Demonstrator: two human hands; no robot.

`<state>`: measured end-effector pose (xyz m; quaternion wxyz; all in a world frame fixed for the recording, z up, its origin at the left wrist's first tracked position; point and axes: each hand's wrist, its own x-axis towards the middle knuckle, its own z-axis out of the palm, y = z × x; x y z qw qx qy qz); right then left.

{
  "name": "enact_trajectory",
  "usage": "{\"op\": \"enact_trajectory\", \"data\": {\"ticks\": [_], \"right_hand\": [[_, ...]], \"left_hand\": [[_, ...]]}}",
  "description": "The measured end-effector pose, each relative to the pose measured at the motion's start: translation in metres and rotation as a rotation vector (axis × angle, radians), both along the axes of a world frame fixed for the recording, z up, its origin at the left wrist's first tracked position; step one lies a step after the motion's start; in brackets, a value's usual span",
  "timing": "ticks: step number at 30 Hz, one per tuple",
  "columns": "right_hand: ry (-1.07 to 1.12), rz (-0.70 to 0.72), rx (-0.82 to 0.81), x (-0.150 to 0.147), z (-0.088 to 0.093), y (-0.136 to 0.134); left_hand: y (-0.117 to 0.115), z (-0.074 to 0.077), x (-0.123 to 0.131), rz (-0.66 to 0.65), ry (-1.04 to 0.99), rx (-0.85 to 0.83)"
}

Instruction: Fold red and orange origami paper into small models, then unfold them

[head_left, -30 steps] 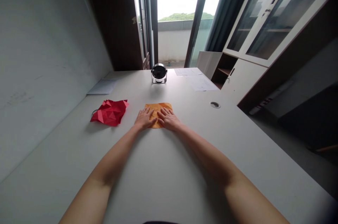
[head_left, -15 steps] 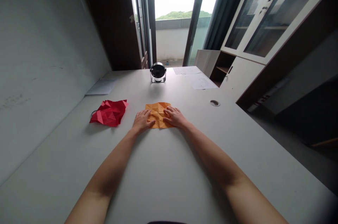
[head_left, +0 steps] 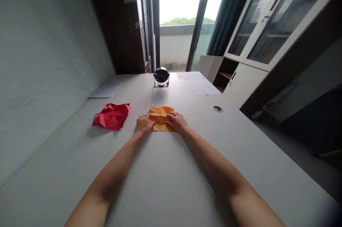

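Observation:
A creased orange paper (head_left: 160, 118) lies flat on the white table (head_left: 165, 177) straight ahead of me. My left hand (head_left: 143, 124) rests on its left edge with fingers stretched out flat. My right hand (head_left: 177, 122) presses on its right edge, fingers also flat and slightly spread. Neither hand grips anything. To the left of my left hand lies a crumpled, faceted red paper (head_left: 111, 115), untouched.
A small round black-and-silver device (head_left: 161, 77) stands at the table's far middle. White sheets (head_left: 201, 86) lie at the far right and another sheet (head_left: 104, 90) at the far left by the wall. A cable hole (head_left: 217, 108) sits right of the orange paper. Cabinets stand on the right.
Both hands have slid apart from the middle of the orange paper to its left and right edges, uncovering its centre. The red paper has not moved.

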<state>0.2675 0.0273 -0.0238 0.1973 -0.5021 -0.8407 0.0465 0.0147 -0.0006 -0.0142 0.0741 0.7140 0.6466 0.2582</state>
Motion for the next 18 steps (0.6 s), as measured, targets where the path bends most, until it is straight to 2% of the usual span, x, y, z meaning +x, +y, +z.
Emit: {"op": "enact_trajectory", "data": {"ticks": [4, 9, 13, 18], "right_hand": [[-0.002, -0.023, 0.006, -0.001, 0.001, -0.001], [0.019, -0.032, 0.024, -0.001, -0.001, 0.001], [0.075, -0.041, 0.037, -0.001, -0.004, 0.004], [0.206, -0.09, 0.045, 0.0, -0.007, 0.009]], "left_hand": [[0.005, -0.003, -0.001, -0.072, -0.321, 0.029], [0.009, -0.006, -0.004, -0.075, -0.748, 0.014], [0.011, -0.006, -0.005, -0.114, -0.882, 0.009], [0.012, -0.008, -0.007, -0.126, -0.913, 0.008]]}}
